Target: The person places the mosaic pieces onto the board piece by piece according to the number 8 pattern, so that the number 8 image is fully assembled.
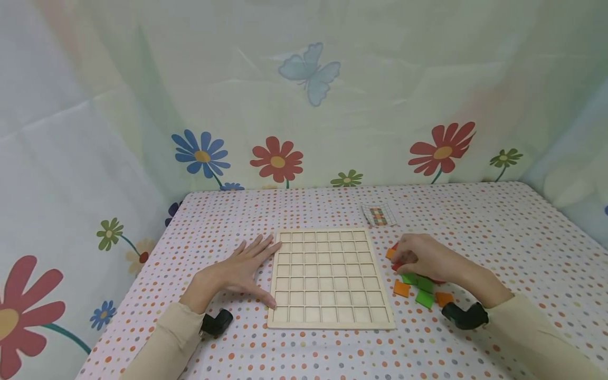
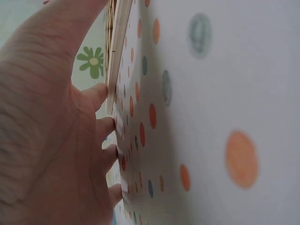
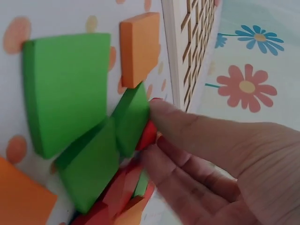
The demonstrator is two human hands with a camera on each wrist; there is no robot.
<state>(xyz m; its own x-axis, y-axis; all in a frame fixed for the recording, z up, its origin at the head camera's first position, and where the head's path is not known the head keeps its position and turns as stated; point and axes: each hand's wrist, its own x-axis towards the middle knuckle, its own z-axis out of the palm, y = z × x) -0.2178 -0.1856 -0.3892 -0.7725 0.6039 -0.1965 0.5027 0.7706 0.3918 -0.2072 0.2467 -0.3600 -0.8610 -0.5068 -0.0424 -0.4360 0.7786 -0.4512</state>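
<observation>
A pale wooden board (image 1: 332,277) with a grid of square recesses lies flat on the table. My left hand (image 1: 242,269) is spread along its left edge, thumb at the near corner and a fingertip at the far one. To the right of the board my right hand (image 1: 425,256) reaches down into a loose pile of coloured tiles. In the right wrist view, its curled fingers and thumb pinch a red tile (image 3: 148,135), mostly hidden by the fingers. Against that tile lean a green tile (image 3: 131,119) and more green and red ones.
A small printed pattern card (image 1: 379,215) lies beyond the board's far right corner. Several orange tiles (image 1: 401,288) and green tiles (image 1: 425,299) are scattered near the right wrist. A dotted cloth (image 1: 313,353) covers the table, with a flowered curtain (image 1: 370,121) behind it.
</observation>
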